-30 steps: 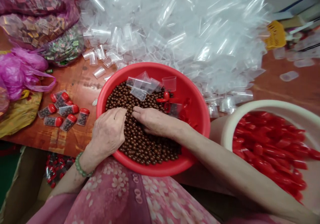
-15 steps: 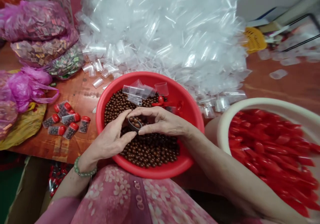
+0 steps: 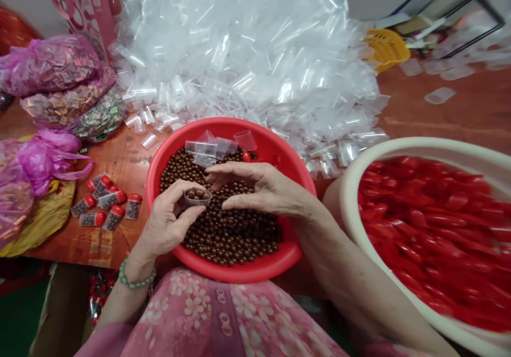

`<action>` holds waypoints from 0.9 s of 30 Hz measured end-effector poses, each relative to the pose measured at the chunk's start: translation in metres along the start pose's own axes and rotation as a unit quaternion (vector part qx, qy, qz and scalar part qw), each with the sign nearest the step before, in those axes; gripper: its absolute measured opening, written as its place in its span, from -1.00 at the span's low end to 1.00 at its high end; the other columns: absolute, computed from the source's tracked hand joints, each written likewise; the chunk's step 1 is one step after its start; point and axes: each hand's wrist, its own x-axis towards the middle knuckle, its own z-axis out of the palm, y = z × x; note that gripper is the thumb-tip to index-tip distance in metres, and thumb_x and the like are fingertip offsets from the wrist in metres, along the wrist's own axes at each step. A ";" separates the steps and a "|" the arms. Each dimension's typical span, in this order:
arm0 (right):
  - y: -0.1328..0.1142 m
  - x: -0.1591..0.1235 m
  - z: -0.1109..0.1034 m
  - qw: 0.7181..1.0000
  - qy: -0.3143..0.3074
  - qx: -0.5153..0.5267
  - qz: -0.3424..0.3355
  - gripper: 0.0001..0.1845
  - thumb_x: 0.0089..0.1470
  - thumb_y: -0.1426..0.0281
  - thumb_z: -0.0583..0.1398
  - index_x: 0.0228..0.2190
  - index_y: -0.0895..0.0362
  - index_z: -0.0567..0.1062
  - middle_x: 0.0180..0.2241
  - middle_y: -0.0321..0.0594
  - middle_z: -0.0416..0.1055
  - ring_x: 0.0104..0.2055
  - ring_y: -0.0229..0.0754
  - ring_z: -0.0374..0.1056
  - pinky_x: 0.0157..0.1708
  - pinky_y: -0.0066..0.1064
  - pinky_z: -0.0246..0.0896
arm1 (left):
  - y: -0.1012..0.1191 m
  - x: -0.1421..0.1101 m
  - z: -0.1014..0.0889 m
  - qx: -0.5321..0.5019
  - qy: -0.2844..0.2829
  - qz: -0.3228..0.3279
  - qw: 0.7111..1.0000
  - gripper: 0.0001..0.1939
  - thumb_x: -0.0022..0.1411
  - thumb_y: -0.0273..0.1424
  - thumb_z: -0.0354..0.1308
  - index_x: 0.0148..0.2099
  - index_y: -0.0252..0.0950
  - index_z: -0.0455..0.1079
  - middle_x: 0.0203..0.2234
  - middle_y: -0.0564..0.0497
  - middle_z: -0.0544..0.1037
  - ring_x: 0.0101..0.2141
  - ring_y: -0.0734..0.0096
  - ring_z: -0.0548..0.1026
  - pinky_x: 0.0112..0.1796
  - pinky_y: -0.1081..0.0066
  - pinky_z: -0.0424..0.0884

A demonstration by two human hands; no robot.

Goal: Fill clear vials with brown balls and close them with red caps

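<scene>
Over the basin (image 3: pixel 239 275), the left hand (image 3: pixel 170 221) is pinching a cup (image 3: pixel 197 202), seemingly filled with balls (image 3: pixel 195 192) but uncapped, while the right hand (image 3: pixel 267 192) is hovering half open and empty, and capped vials (image 3: pixel 112 199) are lying left of the basin.

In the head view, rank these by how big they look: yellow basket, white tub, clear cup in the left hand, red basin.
1. White tub, cut off by the frame, perhaps enlarged by nearness
2. Red basin
3. Yellow basket
4. Clear cup in the left hand
</scene>
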 end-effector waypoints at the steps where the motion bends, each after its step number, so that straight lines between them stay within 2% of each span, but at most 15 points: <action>1: 0.000 -0.002 -0.002 1.000 0.017 -0.008 0.004 -0.45 -0.08 0.33 0.40 -0.01 0.10 0.52 -0.10 -0.18 0.55 -0.06 -0.14 0.47 -0.01 -0.27 0.37 | 0.000 0.001 0.000 0.001 -0.005 0.003 1.000 -0.80 0.28 -0.44 0.15 -0.03 -0.25 0.42 -0.19 -0.01 0.53 -0.15 0.39 0.50 -0.06 0.40 0.38; 4: 0.001 -0.007 -0.007 0.998 0.052 -0.025 0.022 -0.51 -0.10 0.27 0.41 -0.09 0.11 0.56 -0.14 -0.17 0.57 -0.07 -0.08 0.48 0.01 -0.21 0.37 | 0.001 0.007 0.002 -0.026 -0.019 -0.010 0.999 -0.83 0.24 -0.46 0.18 -0.10 -0.27 0.43 -0.21 -0.01 0.51 -0.17 0.40 0.48 -0.07 0.40 0.37; 7: 0.004 -0.011 -0.007 0.998 0.054 -0.015 0.041 -0.52 -0.13 0.25 0.41 -0.12 0.10 0.58 -0.20 -0.18 0.59 -0.13 -0.08 0.50 -0.05 -0.22 0.40 | 0.004 0.012 0.002 -0.120 -0.025 -0.044 0.991 -0.82 0.19 -0.46 0.24 -0.13 -0.29 0.45 -0.23 -0.01 0.51 -0.21 0.43 0.49 -0.12 0.43 0.40; 9: 0.006 -0.011 -0.006 0.997 0.055 -0.003 0.048 -0.52 -0.14 0.24 0.42 -0.12 0.10 0.58 -0.22 -0.19 0.59 -0.15 -0.10 0.51 -0.08 -0.26 0.41 | 0.006 0.014 0.002 -0.148 -0.030 -0.051 0.987 -0.84 0.14 -0.49 0.27 -0.18 -0.30 0.48 -0.27 0.01 0.53 -0.25 0.45 0.49 -0.16 0.46 0.41; 13: 0.007 -0.009 -0.003 0.998 0.051 0.002 0.037 -0.54 -0.15 0.28 0.43 -0.14 0.10 0.59 -0.25 -0.21 0.59 -0.18 -0.14 0.49 -0.10 -0.29 0.41 | 0.007 0.017 0.002 -0.144 -0.010 -0.050 0.988 -0.87 0.10 -0.50 0.30 -0.24 -0.31 0.52 -0.31 0.00 0.56 -0.26 0.44 0.49 -0.16 0.45 0.41; 17: 0.006 -0.007 0.001 0.998 0.049 0.007 0.027 -0.55 -0.14 0.27 0.42 -0.16 0.11 0.60 -0.27 -0.22 0.59 -0.22 -0.15 0.49 -0.12 -0.29 0.41 | 0.005 0.017 0.002 -0.126 -0.014 -0.061 0.990 -0.87 0.09 -0.50 0.30 -0.25 -0.31 0.54 -0.29 -0.02 0.58 -0.24 0.41 0.51 -0.13 0.42 0.42; 21: 0.005 -0.011 -0.007 0.996 0.086 -0.012 0.033 -0.61 -0.11 0.25 0.40 -0.19 0.10 0.60 -0.29 -0.22 0.59 -0.23 -0.15 0.49 -0.16 -0.31 0.41 | 0.005 0.014 0.002 -0.129 -0.004 -0.074 0.989 -0.85 0.07 -0.48 0.32 -0.23 -0.31 0.55 -0.24 -0.04 0.60 -0.18 0.37 0.53 -0.08 0.39 0.44; 23: 0.004 -0.018 -0.020 0.988 0.141 -0.057 0.028 -0.67 -0.02 0.25 0.34 -0.18 0.10 0.58 -0.27 -0.22 0.59 -0.23 -0.16 0.49 -0.17 -0.31 0.39 | 0.004 0.013 0.001 -0.134 0.008 -0.084 0.987 -0.81 0.08 -0.46 0.33 -0.20 -0.30 0.54 -0.19 -0.05 0.61 -0.14 0.35 0.54 -0.03 0.36 0.43; 25: 0.001 -0.027 -0.036 0.968 0.193 -0.158 0.026 -0.75 0.07 0.29 0.27 -0.19 0.09 0.58 -0.26 -0.22 0.59 -0.23 -0.15 0.48 -0.15 -0.30 0.35 | 0.002 0.013 0.001 -0.147 0.018 -0.096 0.984 -0.78 0.11 -0.43 0.32 -0.15 -0.30 0.52 -0.16 -0.04 0.61 -0.11 0.33 0.55 -0.01 0.34 0.43; 27: -0.004 -0.039 -0.049 0.936 0.192 -0.290 0.056 -0.82 0.12 0.34 0.20 -0.25 0.09 0.58 -0.27 -0.20 0.58 -0.23 -0.14 0.47 -0.16 -0.29 0.32 | -0.001 0.013 0.001 -0.161 0.020 -0.105 0.981 -0.77 0.15 -0.40 0.30 -0.11 -0.29 0.49 -0.16 -0.05 0.61 -0.12 0.33 0.56 -0.01 0.32 0.45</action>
